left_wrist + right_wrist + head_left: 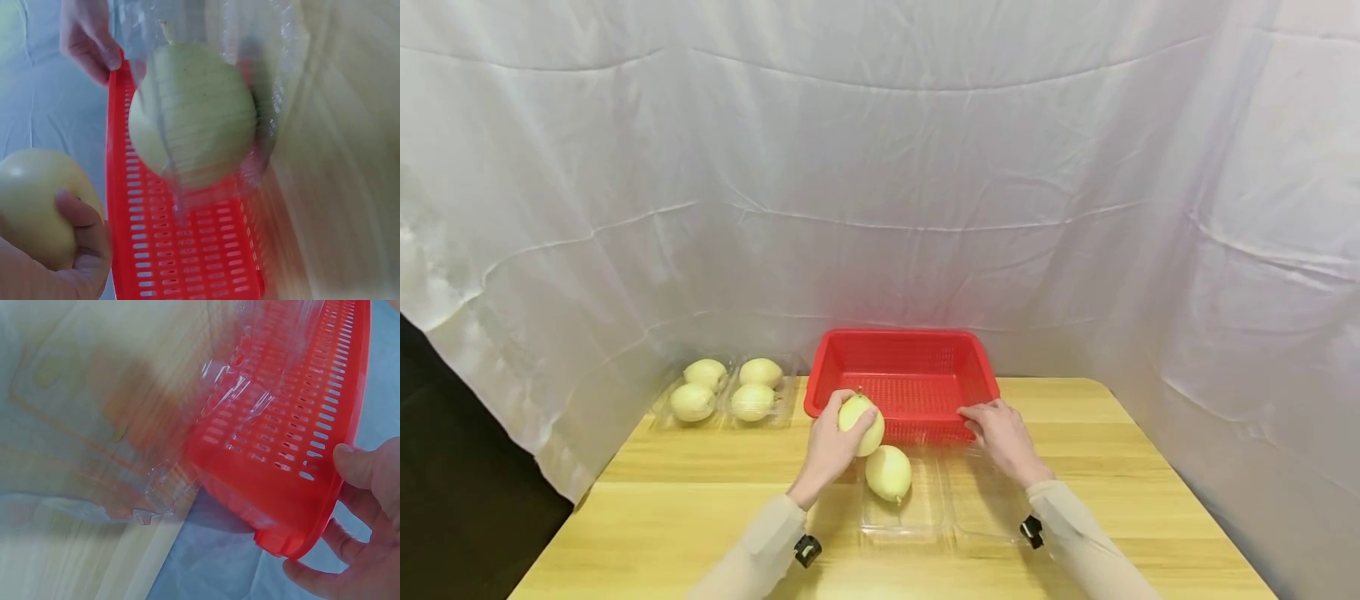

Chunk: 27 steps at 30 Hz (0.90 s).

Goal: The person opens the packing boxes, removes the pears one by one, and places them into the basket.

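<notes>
My left hand [829, 443] grips a pale yellow pear [862, 427] in front of the red basket [902, 335]. In the left wrist view, the thumb lies against this held pear [39, 203]. A second pear [888, 473] rests in the left part of a clear plastic clamshell box [925, 510], which lies in front of the basket. My right hand [1006, 437] pinches the basket's near right rim. In the right wrist view, its thumb is on one side of the perforated red wall [294, 469], with fingers on the other. The basket's visible inside holds no fruit.
At the back left, two pairs of pears [693, 402] [753, 402] sit in clear plastic packaging. A wooden table [700, 517] carries everything. Pale curtains [910, 167] enclose the back and sides. Each wrist bears a small black camera.
</notes>
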{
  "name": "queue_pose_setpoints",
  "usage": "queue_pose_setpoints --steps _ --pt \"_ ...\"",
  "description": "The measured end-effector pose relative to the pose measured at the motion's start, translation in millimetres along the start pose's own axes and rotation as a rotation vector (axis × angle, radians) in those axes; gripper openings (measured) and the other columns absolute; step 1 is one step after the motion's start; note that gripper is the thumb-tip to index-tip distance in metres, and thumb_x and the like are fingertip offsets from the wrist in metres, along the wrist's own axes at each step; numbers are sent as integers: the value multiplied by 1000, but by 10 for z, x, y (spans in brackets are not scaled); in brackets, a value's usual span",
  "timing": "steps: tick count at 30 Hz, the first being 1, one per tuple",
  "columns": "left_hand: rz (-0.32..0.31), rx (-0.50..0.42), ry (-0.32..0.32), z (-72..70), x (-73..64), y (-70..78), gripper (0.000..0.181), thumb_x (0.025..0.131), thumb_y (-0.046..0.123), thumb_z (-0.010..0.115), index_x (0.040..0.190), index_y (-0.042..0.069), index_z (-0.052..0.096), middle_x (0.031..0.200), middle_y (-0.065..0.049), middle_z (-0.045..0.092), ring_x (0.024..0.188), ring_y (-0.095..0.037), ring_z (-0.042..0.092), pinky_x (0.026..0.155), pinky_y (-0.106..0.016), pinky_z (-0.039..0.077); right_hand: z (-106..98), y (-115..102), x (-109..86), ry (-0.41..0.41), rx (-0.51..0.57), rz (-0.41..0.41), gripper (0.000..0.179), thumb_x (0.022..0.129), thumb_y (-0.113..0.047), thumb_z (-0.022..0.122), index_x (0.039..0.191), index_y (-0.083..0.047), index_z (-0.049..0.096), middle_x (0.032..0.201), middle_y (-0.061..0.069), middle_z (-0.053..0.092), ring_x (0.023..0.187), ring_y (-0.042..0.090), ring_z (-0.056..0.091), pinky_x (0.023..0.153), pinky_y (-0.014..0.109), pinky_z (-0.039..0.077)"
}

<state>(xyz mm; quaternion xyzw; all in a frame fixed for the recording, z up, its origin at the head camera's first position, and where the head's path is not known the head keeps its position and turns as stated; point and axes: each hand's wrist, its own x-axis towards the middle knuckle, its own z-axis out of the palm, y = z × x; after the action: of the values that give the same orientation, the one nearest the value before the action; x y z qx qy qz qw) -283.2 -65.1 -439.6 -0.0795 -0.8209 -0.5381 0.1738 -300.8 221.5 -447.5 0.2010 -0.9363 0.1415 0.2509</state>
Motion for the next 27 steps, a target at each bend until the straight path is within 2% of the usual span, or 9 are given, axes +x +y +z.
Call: queue_pose_setpoints --steps 3,6,11,15,21,24,27 --pt "-1 -41 23 -22 41 -7 41 87 37 72 120 19 56 111 -7 64 93 -22 60 76 -34 48 4 17 8 0 -3 -13 25 86 -7 72 111 -9 74 103 8 75 89 26 62 80 45 49" --pt "2 -59 71 -43 75 -24 43 86 29 72 124 17 54 118 -9 62 95 -25 59 75 -35 49 4 21 16 -5 10 -23 26 85 -6 72 111 -7 73 103 10 74 89 26 63 81 43 50" --pt "37 -54 145 -66 184 -80 51 83 22 72 129 16 52 122 -9 58 97 -27 58 74 -36 48 1 9 23 -19 46 -13 26 86 -4 71 111 -4 72 103 11 74 89 26 63 83 42 50" --pt "77 -38 165 -78 300 -140 53 83 23 74 130 15 50 122 -9 58 99 -26 58 76 -37 49 -1 -4 18 -27 68 1 26 86 -3 71 111 -3 72 103 12 74 90 26 63 83 42 50" --pt "119 103 131 -95 428 -139 66 89 36 68 147 30 36 129 -9 54 109 -27 56 86 -47 50 8 -28 34 -8 73 -30 25 85 -3 72 110 -3 73 102 11 75 89 25 63 82 42 51" --pt "172 185 110 -91 458 -158 67 93 41 62 151 39 29 130 -11 49 108 -29 56 88 -51 50 25 -43 46 -3 75 -35 24 85 -3 72 109 -3 73 101 11 75 88 25 63 82 42 51" --pt "238 244 101 -81 471 -198 61 96 43 56 151 45 29 134 -13 43 104 -32 58 85 -53 50 36 -52 42 -7 80 -25 25 86 -4 71 111 -3 72 102 11 75 89 25 63 82 42 51"
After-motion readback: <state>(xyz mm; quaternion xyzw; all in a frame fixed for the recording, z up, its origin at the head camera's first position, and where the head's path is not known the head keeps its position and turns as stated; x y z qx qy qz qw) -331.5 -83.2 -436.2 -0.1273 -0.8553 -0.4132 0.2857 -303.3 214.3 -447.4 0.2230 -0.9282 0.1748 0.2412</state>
